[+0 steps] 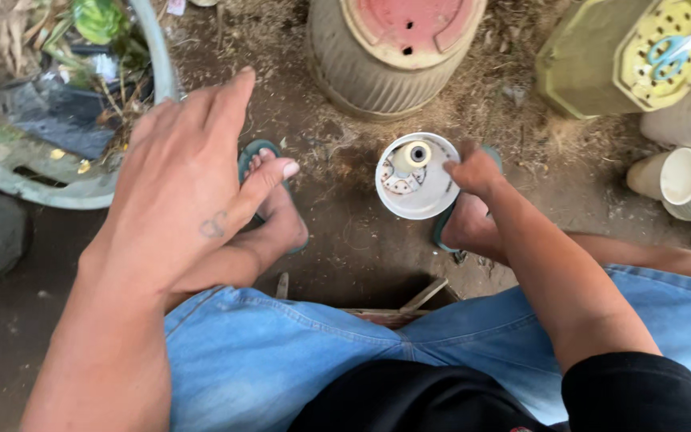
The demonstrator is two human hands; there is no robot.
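Gripping the right rim of a small white plastic pot, the right hand curls its fingers over the edge; the pot sits on the dirt ground between the person's two feet, round and smooth, with a short central tube and a ring of drain holes in its base. The left hand hovers released, fingers spread and slightly bent, holding nothing, above the left foot in its green flip-flop. Beyond the white pot, at the top edge of the ground, stands an upturned ribbed grey-brown pot with a pink, flat bottom. To the top right lies a yellow-green angular pot, blue-handled scissors resting on its perforated base, with stacked cream pots just beside it. At the left edge sits a grey basin of dry plant scraps.
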